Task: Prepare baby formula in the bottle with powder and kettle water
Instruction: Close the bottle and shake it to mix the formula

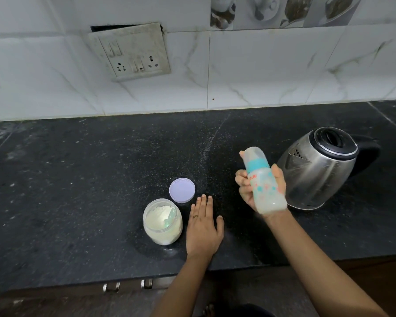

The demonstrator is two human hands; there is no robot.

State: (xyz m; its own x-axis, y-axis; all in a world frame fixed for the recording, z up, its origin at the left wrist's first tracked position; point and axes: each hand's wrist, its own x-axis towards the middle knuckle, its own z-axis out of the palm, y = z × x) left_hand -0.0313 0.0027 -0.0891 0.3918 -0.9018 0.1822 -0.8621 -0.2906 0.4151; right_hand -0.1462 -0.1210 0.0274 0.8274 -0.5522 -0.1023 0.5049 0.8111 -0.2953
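Note:
My right hand (pixel 246 188) grips a capped baby bottle (pixel 264 186) with a teal collar, lifted above the counter and tilted, slightly blurred. Whitish liquid shows inside it. My left hand (pixel 202 227) lies flat with straight fingers on the black counter (pixel 78 179), just right of an open clear jar of white powder (pixel 162 221) that has a pale green scoop in it. The jar's lilac lid (pixel 182 190) rests on the counter behind the jar. A steel kettle (pixel 320 168) with a black lid and handle stands right of the bottle.
A white tiled wall rises behind the counter, with a switch and socket plate (pixel 133 51) on it. The counter's front edge runs below my hands, with metal drawer handles (pixel 111 287) under it.

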